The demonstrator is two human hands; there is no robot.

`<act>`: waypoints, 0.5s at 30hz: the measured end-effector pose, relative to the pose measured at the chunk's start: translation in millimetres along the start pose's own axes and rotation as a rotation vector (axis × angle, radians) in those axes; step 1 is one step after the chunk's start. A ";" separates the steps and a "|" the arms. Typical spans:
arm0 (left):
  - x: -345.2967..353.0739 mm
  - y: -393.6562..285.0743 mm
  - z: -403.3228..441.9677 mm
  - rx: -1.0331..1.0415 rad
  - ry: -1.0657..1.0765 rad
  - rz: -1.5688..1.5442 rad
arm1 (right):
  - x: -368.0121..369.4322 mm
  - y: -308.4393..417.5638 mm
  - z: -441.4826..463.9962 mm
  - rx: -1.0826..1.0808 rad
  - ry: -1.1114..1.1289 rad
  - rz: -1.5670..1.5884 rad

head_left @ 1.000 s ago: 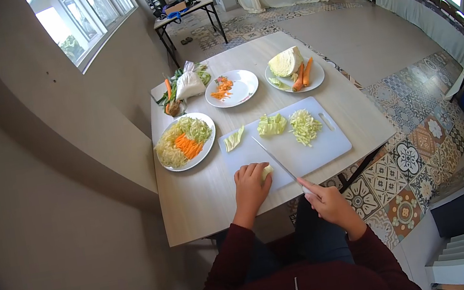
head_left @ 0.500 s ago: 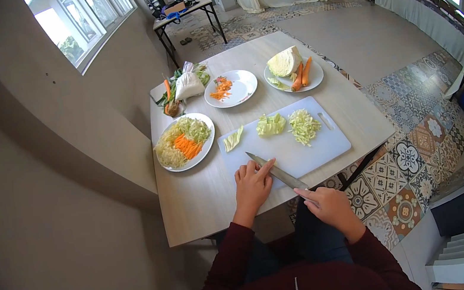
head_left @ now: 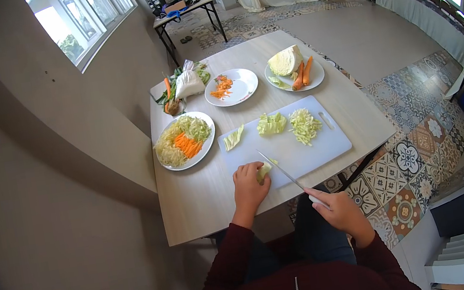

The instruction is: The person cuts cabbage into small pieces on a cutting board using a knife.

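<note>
My left hand [head_left: 250,185] is closed on a piece of cabbage [head_left: 263,171] at the near left edge of the white cutting board [head_left: 323,154]. The fingers are curled over it and hide part of it. In my right hand [head_left: 337,208] is a kitchen knife [head_left: 284,173], gripped by its handle, its blade angled up and left beside the cabbage piece, with the edge down. Farther back on the board lie a flat cabbage leaf piece [head_left: 234,138], a small stack of cabbage leaves [head_left: 271,124] and a heap of shredded cabbage [head_left: 305,127].
Left of the board stands a plate [head_left: 208,144] of shredded vegetables. Behind are a plate [head_left: 245,90] with orange peelings and a plate [head_left: 318,79] with a cabbage chunk and carrots. A white bag [head_left: 189,84] rests among vegetables by the wall.
The knife blade has turned from lying flat to edge down and shifted slightly right. My left fingers have drawn back and curled, exposing the cabbage piece. My right hand has moved a little right and down.
</note>
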State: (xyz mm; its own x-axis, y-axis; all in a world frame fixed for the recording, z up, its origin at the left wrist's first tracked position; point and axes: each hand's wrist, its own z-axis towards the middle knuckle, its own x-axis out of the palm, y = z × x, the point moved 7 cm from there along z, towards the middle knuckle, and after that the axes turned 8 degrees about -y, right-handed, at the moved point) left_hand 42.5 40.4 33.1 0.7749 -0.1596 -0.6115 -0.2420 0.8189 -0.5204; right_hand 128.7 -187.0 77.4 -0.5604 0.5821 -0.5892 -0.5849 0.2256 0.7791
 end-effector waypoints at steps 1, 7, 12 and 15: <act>0.7 -0.9 -0.3 0.036 -0.004 0.012 | -3.4 2.1 -1.4 0.006 -0.022 0.042; 0.1 -6.0 0.0 0.077 -0.026 0.019 | -10.4 11.1 -5.2 0.137 0.091 0.006; -1.8 -10.6 0.8 0.092 0.011 0.047 | -6.1 11.1 -5.5 0.091 0.084 0.002; -1.2 -10.7 0.9 0.095 0.012 0.054 | -7.3 12.8 -3.8 0.116 0.109 -0.034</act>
State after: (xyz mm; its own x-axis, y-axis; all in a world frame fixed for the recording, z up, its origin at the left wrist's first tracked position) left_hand 44.7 32.3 40.0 0.7548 -0.1201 -0.6449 -0.2265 0.8749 -0.4280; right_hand 123.1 -191.3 90.9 -0.6051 0.4860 -0.6306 -0.5363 0.3365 0.7740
